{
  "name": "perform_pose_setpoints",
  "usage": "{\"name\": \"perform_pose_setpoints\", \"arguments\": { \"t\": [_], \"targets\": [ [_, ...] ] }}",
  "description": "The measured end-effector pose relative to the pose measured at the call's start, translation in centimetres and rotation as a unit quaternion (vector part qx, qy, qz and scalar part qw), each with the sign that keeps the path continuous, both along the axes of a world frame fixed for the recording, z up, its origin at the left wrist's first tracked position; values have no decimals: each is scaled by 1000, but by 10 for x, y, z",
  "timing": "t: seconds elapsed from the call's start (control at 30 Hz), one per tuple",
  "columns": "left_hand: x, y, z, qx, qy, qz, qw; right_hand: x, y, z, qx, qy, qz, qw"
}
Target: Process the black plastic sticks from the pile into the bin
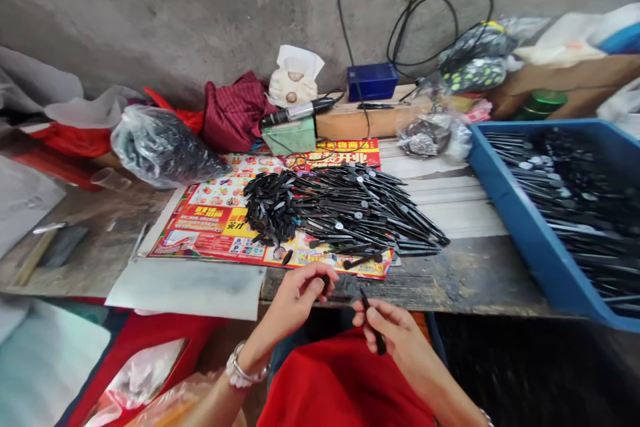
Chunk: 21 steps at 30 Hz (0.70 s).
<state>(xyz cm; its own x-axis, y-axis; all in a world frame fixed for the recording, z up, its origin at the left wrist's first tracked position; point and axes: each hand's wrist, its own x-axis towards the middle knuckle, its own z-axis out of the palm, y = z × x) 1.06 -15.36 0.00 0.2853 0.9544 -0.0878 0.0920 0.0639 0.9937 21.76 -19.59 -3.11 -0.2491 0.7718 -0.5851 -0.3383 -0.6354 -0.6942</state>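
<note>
At lower centre, the left hand (296, 299) curls closed on a small black piece (326, 284), while the right hand (395, 334) pinches a slim black rod (381, 343).

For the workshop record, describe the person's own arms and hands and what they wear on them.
The left hand and right hand are bare, with no gloves or sleeves. A silvery metal bracelet circles the left wrist; a small metal band shows at the right wrist. Red fabric covers the lap.
</note>
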Motion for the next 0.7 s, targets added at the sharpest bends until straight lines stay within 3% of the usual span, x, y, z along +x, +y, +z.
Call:
{"name": "perform_pose_setpoints", "arguments": {
  "t": [0.2,0.4,0.57,0.7],
  "targets": [
    [34,-12,-6,29,-6,7,1000,-11,4,7,-39,71,-52,995],
    [42,-14,-19,187,89,13,978,-4,5,5,-26,50,-83,995],
    [34,-7,-20,206,145,-2,968,13,7,-1,79,-74,-9,994],
    [29,2,-14,118,135,50,983,29,8,-4,163,-198,100,961]
  ]
}}
